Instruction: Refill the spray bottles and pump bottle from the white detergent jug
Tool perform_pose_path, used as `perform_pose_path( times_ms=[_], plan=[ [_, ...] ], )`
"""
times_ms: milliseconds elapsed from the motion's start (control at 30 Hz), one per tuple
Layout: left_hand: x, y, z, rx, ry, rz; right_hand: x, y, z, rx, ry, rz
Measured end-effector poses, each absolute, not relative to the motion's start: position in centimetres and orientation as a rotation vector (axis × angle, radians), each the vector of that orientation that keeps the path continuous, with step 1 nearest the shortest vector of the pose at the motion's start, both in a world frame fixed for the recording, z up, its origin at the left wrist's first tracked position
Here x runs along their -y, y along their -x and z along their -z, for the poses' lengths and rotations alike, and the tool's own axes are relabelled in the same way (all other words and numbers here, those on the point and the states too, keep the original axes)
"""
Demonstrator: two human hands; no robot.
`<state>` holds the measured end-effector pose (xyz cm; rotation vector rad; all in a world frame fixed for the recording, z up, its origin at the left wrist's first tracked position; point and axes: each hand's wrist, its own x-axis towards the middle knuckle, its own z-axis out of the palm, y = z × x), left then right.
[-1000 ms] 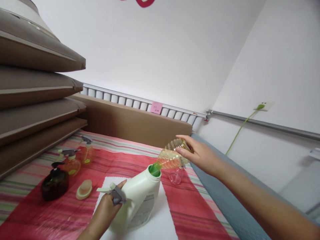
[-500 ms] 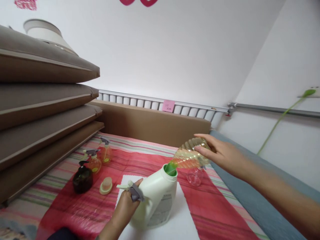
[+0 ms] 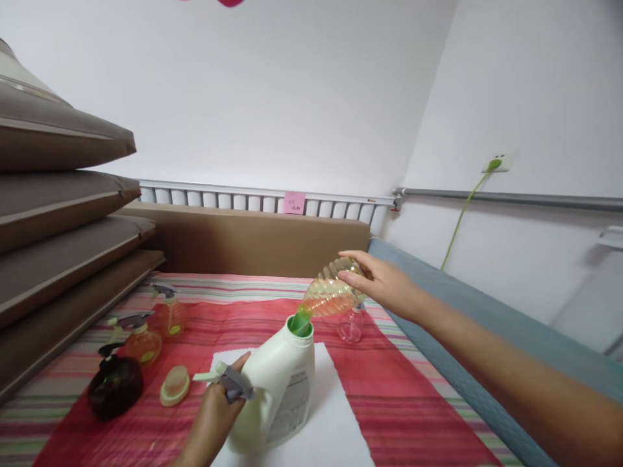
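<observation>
My right hand (image 3: 377, 280) grips a clear ribbed yellowish bottle (image 3: 333, 288), tilted with its neck down at the mouth of a pale green plastic jug (image 3: 285, 383). The neck looks bright green against the green inside of the opening. Whether liquid is running cannot be made out. My left hand (image 3: 221, 402) is closed at the jug's handle side, with a grey and pale green spray trigger head (image 3: 228, 379) held in its fingers. The jug leans a little on a white sheet (image 3: 335, 408). Behind my right hand's bottle stands a clear pink bottle (image 3: 350, 326).
At left stand two spray bottles, one orange (image 3: 145, 344) and one yellowish (image 3: 172, 316), a dark pump bottle (image 3: 115, 388), and a round pale cap (image 3: 175, 386). Stacked cushions (image 3: 58, 233) rise at the left edge. A radiator (image 3: 214, 199) runs behind a brown board (image 3: 243, 240).
The view has turned right, so everything sits further left. Both hands keep their holds, and the bottle still tilts into the jug's mouth.
</observation>
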<state>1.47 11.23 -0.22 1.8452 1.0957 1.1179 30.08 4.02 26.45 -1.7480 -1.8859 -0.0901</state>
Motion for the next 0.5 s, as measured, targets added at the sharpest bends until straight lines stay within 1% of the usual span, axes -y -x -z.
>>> perform_pose_path(
  times_ms=[233, 367, 500],
  plan=[
    [-12.8, -1.6, -1.5, -0.976, -1.898, -1.075, -3.7, -31.5, -25.8, 1.791, 1.781, 0.068],
    [-14.6, -0.9, 0.0, -1.081, -1.863, -1.096, -3.5, -32.2, -25.7, 1.758, 1.741, 0.027],
    [-14.9, -0.5, 0.9, -1.083, -1.85, -1.062, -3.9, -32.2, -25.3, 1.696, 1.652, 0.011]
  ],
)
